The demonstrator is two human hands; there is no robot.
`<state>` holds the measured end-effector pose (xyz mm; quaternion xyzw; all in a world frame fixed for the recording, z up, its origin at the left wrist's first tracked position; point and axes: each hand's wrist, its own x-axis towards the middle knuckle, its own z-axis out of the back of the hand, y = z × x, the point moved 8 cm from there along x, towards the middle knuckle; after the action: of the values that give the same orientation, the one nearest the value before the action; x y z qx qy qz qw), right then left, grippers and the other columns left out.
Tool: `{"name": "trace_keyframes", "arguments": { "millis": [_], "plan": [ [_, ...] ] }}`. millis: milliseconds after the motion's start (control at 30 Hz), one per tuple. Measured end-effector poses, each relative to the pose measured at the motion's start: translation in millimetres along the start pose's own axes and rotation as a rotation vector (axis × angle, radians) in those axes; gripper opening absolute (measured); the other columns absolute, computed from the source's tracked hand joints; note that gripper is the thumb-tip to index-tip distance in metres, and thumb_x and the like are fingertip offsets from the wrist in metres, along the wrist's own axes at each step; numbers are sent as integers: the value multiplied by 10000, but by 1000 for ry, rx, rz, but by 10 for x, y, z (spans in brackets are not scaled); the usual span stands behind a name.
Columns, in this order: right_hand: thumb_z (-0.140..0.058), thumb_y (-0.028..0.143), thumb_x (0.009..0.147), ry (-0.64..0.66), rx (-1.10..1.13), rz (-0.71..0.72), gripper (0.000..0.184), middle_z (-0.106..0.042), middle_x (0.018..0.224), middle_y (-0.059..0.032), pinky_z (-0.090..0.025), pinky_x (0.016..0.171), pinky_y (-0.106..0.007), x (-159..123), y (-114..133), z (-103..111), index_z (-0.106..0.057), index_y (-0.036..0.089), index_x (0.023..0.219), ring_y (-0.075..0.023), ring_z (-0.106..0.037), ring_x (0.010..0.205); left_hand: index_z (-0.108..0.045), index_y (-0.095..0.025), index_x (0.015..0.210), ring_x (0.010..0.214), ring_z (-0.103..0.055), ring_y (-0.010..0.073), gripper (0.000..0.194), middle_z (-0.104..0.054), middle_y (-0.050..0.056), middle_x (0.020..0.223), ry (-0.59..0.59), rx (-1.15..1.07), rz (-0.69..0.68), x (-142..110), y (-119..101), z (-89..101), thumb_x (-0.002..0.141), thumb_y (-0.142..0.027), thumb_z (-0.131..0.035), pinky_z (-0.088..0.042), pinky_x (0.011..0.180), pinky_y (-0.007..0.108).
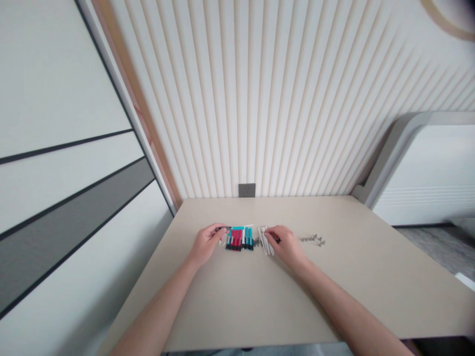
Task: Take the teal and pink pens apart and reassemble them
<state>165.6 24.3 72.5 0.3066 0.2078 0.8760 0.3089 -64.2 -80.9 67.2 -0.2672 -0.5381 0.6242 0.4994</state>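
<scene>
- Left hand (pixel 204 243): thumb and fingers pinched on a slim dark piece (pixel 221 228), which points right, toward the other hand.
- Teal barrel (pixel 238 228) lies in line with that piece, just right of the left fingertips. Can't tell if the two are joined.
- Right hand (pixel 286 241): palm down, fingers bent and close together, over the right side of the white rods (pixel 266 242). Something small and dark shows at the fingertips; can't tell if it's gripped.
- Between hands, nearer the left: side-by-side row of red pens (pixel 236 238) and teal pens (pixel 249 237), black ends toward the person. A white piece sits between the two colors.
- Small dark parts (pixel 256 242) between the teal pens and the white rods. Too small to identify.
- Right of the right hand: loose line of small grey parts (pixel 315 240), shape unclear.
- All of it is on the beige worktop (pixel 237 296); both forearms come in from the near edge.
- Beyond the hands: dark socket (pixel 247 190) low on the ribbed wall (pixel 241 99), at the worktop's far edge.
</scene>
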Motion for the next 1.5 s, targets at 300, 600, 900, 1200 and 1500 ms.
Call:
{"name": "trace_keyframes", "arguments": {
  "millis": [300,600,900,1200,1500],
  "plan": [
    [-545,307,916,157,-367,27,176,-705,879,-81,-378,789,-333,-18,162,-209,-680,213,852,-234,-594,878,-683,-137,1033,665,-592,151,375,-725,72,861,-47,32,-4,13,56,19,846,-452,-604,-476,614,248],
    [-432,392,969,63,124,-25,340,-698,824,-61,-427,750,-297,4,61,-172,-710,202,924,-195,-608,798,-714,-122,1023,616,-554,140,383,-666,32,698,33,-8,-1,-10,33,-84,828,-441,-631,-430,587,237],
    [-497,466,912,65,648,-107,353,-687,872,-53,-469,738,-291,12,147,-197,-707,184,942,-183,-606,804,-736,-157,1039,650,-567,152,337,-682,46,729,230,15,-20,-152,-66,-469,832,-402,-632,-436,622,245],
    [-501,517,881,-31,667,-232,387,-547,642,2,-380,536,-231,73,-76,-71,-605,163,765,-125,-481,581,-748,-173,1007,631,-582,150,319,-671,35,674,271,100,-73,-168,-159,-504,841,-414,-622,-430,607,229],
    [-466,311,828,-4,13,-254,259,-567,566,5,-320,520,-239,68,-343,126,-568,191,623,-134,-496,538,-736,-158,983,697,-621,168,327,-732,68,829,220,38,-20,-150,-166,-407,842,-426,-612,-467,639,242]
  ]
}}
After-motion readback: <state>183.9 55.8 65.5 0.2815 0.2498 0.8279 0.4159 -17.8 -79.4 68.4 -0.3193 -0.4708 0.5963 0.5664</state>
